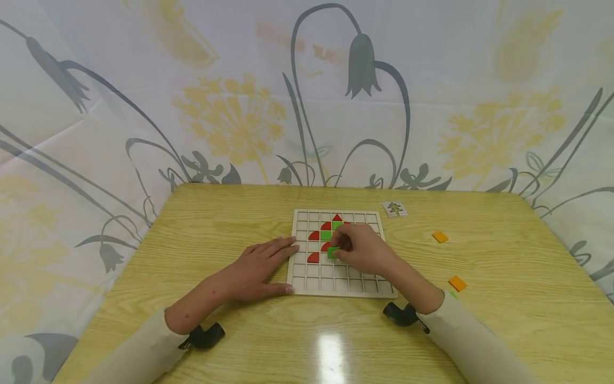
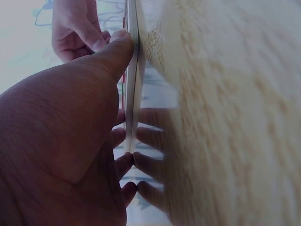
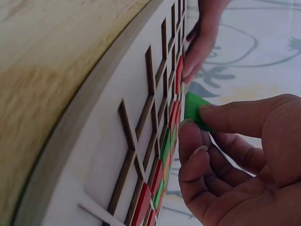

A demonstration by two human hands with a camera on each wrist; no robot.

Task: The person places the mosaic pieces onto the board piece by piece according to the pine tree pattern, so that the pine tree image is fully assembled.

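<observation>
A pale wooden grid board [image 1: 307,285] lies flat on the table. Red quarter-round tiles [image 1: 313,257], a red triangle tile [image 1: 337,217] and green square tiles [image 1: 325,235] sit in its cells. My right hand [image 1: 366,248] pinches a green square tile [image 3: 195,110] between thumb and forefinger, close over the board's middle. In the right wrist view the tile's edge stands out from the fingertips. The left hand [image 1: 259,266] rests at the board's left edge, fingers spread and straight, its thumb [image 2: 121,40] against the edge. Part of the pattern is hidden behind the right hand.
Two orange square tiles [image 1: 439,236] [image 1: 458,283] lie on the wooden table [image 1: 268,341] right of the board. A small pattern card [image 1: 395,208] lies behind the board's back right corner. A bit of green [image 1: 453,294] shows beside the right sleeve. A flower-print curtain [image 1: 230,48] hangs behind.
</observation>
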